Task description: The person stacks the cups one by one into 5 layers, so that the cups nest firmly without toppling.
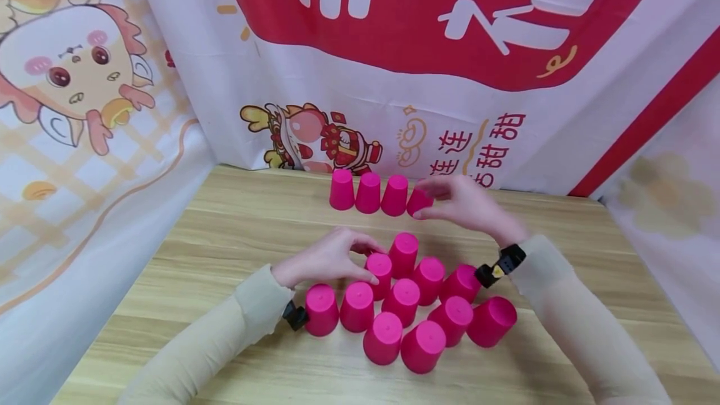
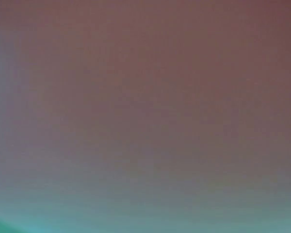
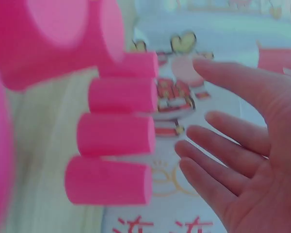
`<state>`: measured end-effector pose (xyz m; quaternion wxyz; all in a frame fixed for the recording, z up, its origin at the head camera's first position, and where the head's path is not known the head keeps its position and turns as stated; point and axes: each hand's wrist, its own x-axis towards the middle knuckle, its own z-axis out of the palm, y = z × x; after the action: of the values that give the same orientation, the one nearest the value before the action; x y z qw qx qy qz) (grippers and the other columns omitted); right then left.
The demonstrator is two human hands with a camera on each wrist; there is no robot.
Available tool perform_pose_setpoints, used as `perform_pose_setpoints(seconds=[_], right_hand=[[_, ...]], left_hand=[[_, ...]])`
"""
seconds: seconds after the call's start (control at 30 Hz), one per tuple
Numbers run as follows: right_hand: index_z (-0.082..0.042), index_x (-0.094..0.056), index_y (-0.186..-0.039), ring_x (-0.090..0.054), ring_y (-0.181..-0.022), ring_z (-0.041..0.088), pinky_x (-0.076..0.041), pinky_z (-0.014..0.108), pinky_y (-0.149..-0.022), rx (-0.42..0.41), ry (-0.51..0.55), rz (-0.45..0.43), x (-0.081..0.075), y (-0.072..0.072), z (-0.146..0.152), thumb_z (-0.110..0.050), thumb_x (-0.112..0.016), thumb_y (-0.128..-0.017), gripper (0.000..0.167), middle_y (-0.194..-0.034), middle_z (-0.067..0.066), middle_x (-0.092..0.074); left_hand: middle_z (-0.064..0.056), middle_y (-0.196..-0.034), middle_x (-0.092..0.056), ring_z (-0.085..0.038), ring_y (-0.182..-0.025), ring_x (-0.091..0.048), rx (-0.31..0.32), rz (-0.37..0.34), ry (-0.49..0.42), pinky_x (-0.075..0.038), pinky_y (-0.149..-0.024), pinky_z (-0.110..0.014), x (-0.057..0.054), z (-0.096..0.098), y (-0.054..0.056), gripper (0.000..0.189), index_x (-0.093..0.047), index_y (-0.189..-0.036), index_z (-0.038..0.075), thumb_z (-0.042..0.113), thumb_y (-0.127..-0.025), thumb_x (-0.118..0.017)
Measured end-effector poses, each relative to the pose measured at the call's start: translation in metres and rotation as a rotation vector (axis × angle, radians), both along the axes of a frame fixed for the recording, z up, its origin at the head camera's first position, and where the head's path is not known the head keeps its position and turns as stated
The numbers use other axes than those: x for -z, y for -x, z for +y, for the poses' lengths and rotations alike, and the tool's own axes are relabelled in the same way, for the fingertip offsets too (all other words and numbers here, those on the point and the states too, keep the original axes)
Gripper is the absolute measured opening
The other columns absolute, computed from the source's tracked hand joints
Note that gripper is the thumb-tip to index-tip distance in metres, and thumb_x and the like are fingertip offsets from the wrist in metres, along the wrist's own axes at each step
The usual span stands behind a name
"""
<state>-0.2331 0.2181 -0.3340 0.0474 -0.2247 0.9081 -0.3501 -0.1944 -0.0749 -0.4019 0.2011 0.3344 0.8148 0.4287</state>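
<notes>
My left hand holds a pink cup in the near group, its thumb on the near side and its fingers at the back. This cup stands upside down like the others around it. At the right end of the far row, my right hand is beside another upside-down pink cup, partly covered by it in the head view. The right wrist view shows the right hand with fingers spread, apart from the row's end cup. The left wrist view is only a dark blur.
Several more upside-down cups make up the near group, including a front cup and a leftmost cup close to the left wrist's camera. The far row's left cup stands near the printed cloth behind the wooden table.
</notes>
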Motion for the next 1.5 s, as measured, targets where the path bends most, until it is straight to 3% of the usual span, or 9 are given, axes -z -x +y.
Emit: perform_pose_setpoints(seconds=[0.13,0.27,0.43,0.77,1.0,1.17,1.5], right_hand=[[-0.012,-0.070,-0.130,-0.067,-0.112,0.026,-0.054,0.045,-0.095,-0.135,-0.054,-0.087,0.005,-0.011,-0.010,-0.028,-0.089,-0.081,0.055,-0.120,0.003,-0.070],[-0.013,-0.069,-0.132,-0.066,-0.112,0.025,-0.055,0.042,-0.094,-0.210,-0.096,-0.178,0.011,-0.014,-0.018,-0.025,-0.088,-0.082,0.055,-0.122,0.002,-0.069],[-0.012,-0.069,-0.130,-0.069,-0.104,0.018,-0.056,0.037,-0.091,-0.232,-0.121,-0.227,0.022,-0.015,-0.020,-0.020,-0.087,-0.083,0.051,-0.116,-0.001,-0.071],[-0.012,-0.072,-0.125,-0.070,-0.098,0.016,-0.057,0.038,-0.089,-0.242,-0.091,-0.198,0.031,-0.015,-0.018,-0.016,-0.087,-0.083,0.045,-0.107,-0.004,-0.072],[-0.012,-0.071,-0.125,-0.068,-0.100,0.018,-0.057,0.038,-0.087,-0.171,-0.067,-0.173,0.027,-0.012,-0.002,-0.018,-0.087,-0.083,0.045,-0.109,-0.002,-0.071],[-0.006,-0.072,-0.123,-0.069,-0.098,0.021,-0.058,0.039,-0.086,-0.111,-0.024,-0.124,0.029,-0.002,0.024,-0.015,-0.087,-0.082,0.044,-0.109,0.003,-0.072],[-0.007,-0.072,-0.123,-0.069,-0.099,0.025,-0.056,0.043,-0.088,0.051,-0.003,-0.108,0.037,0.015,0.073,-0.019,-0.087,-0.084,0.044,-0.111,0.007,-0.073]], left_hand=[[0.014,-0.113,-0.068,-0.011,-0.109,-0.062,0.004,-0.005,0.002,-0.052,-0.097,-0.045,0.000,-0.001,0.001,0.051,-0.071,-0.129,0.016,0.027,-0.082,-0.088],[0.015,-0.113,-0.068,-0.009,-0.109,-0.062,0.001,0.000,0.007,-0.052,-0.098,-0.045,0.002,-0.002,0.002,0.051,-0.071,-0.129,0.016,0.028,-0.082,-0.088],[0.016,-0.113,-0.068,-0.008,-0.109,-0.062,0.005,0.001,0.018,-0.052,-0.098,-0.044,0.003,-0.001,0.003,0.051,-0.071,-0.129,0.017,0.029,-0.082,-0.088],[0.016,-0.114,-0.068,-0.011,-0.111,-0.062,0.000,-0.005,0.028,-0.052,-0.098,-0.044,0.001,0.000,0.002,0.051,-0.071,-0.129,0.018,0.027,-0.082,-0.088],[0.014,-0.114,-0.068,-0.013,-0.111,-0.062,0.004,-0.004,0.024,-0.052,-0.098,-0.046,0.000,0.000,0.002,0.051,-0.071,-0.129,0.016,0.027,-0.082,-0.088],[0.012,-0.115,-0.068,-0.013,-0.111,-0.062,0.002,0.001,0.022,-0.052,-0.099,-0.044,0.000,0.000,0.002,0.049,-0.072,-0.127,0.018,0.026,-0.082,-0.088],[0.012,-0.113,-0.068,-0.010,-0.108,-0.063,0.008,-0.002,0.018,-0.052,-0.098,-0.044,0.000,0.001,0.002,0.050,-0.071,-0.128,0.015,0.026,-0.082,-0.088]])
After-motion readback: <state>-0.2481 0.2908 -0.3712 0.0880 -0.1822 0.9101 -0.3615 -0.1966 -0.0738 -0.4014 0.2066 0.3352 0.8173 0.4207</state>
